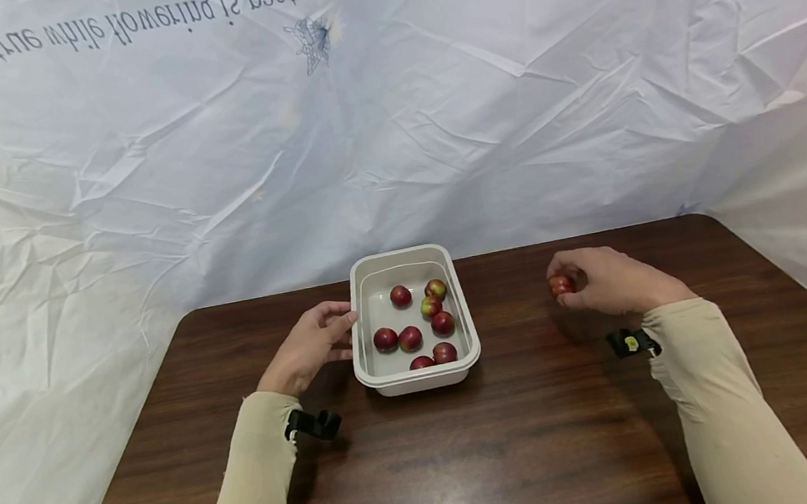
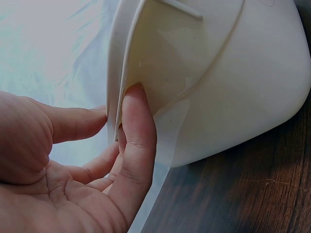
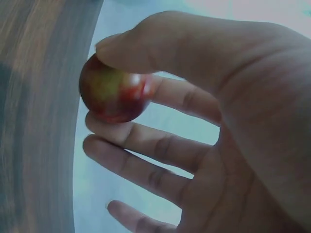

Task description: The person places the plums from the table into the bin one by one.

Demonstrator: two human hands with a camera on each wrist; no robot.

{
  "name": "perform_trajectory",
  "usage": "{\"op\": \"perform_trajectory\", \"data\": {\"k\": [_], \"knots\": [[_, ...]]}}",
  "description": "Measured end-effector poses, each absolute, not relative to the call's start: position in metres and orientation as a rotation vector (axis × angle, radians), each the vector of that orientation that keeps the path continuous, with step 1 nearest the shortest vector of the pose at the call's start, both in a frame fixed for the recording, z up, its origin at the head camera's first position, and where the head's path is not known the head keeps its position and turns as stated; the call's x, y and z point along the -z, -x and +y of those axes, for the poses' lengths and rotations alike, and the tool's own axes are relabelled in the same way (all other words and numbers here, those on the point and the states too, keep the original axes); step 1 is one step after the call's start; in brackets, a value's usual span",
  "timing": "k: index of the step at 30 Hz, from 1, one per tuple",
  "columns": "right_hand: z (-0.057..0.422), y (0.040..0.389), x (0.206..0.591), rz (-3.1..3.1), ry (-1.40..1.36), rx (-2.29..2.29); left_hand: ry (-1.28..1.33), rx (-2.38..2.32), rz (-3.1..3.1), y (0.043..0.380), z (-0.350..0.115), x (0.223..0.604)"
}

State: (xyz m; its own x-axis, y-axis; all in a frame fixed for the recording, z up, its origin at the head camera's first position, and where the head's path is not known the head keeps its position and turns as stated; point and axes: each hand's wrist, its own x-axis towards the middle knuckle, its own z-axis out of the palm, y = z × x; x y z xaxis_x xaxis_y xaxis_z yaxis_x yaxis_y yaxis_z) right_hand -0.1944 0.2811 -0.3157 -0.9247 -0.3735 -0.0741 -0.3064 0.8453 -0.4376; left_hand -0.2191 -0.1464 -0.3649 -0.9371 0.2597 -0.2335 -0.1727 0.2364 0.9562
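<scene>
A white rectangular plastic container [image 1: 420,374] stands on the table, with several red and yellow-green plums [image 1: 442,324] lying loose on its bottom. My left hand [image 1: 311,346] pinches the container's left rim; in the left wrist view the thumb is on the outer edge and a finger [image 2: 138,131] is curled under the lip. Off to the right, my right hand [image 1: 607,281] holds a single plum [image 3: 114,90] between the thumb and the fingers. The little finger [image 3: 131,213] stands apart from the fruit.
The dark wood-grain table [image 1: 430,467] carries the container near its back edge. White wrinkled sheeting [image 1: 387,119] with printed lettering hangs behind the table and along both sides.
</scene>
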Motion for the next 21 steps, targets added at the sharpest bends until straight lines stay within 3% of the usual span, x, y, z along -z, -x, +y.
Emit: {"op": "perform_trajectory", "data": {"k": [21], "knots": [[0.261,0.193,0.308,3.02,0.686,0.632,-0.089,-1.748,2.173,0.218,-0.147,0.366]]}}
